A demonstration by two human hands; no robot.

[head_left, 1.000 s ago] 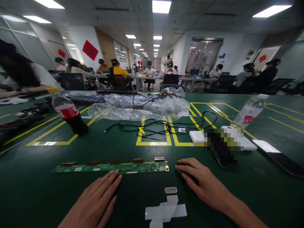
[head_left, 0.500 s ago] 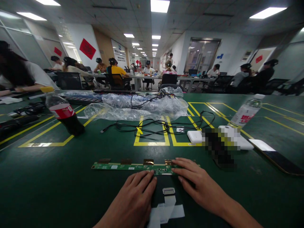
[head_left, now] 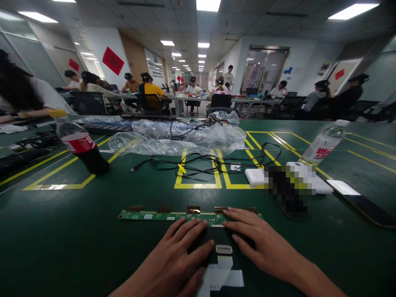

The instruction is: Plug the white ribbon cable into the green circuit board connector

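Observation:
A long, narrow green circuit board [head_left: 154, 216] with brown film tabs along its far edge lies flat on the table in front of me. The fingertips of my left hand [head_left: 179, 251] rest at its near edge, the fingers spread and the thumb out to the right. My right hand [head_left: 260, 239] lies over the board's right part with fingers stretched out, touching it. Between my hands is a white flat ribbon cable [head_left: 225, 268], its connector end [head_left: 224, 250] pointing at the board, just short of it. Part of the cable is hidden behind my left hand.
A tilted cola bottle [head_left: 82, 144] stands left. Clear plastic wrap [head_left: 185, 138] and a black cable [head_left: 198, 165] lie beyond the board. To the right are a water bottle [head_left: 324, 142], a white box [head_left: 255, 176] and a phone [head_left: 365, 202]. A person's sleeve [head_left: 51, 93] is far left.
My left hand has spread its fingers, with the thumb now reaching right towards the connector. The ribbon cable sits slightly further right. My right hand has hardly moved.

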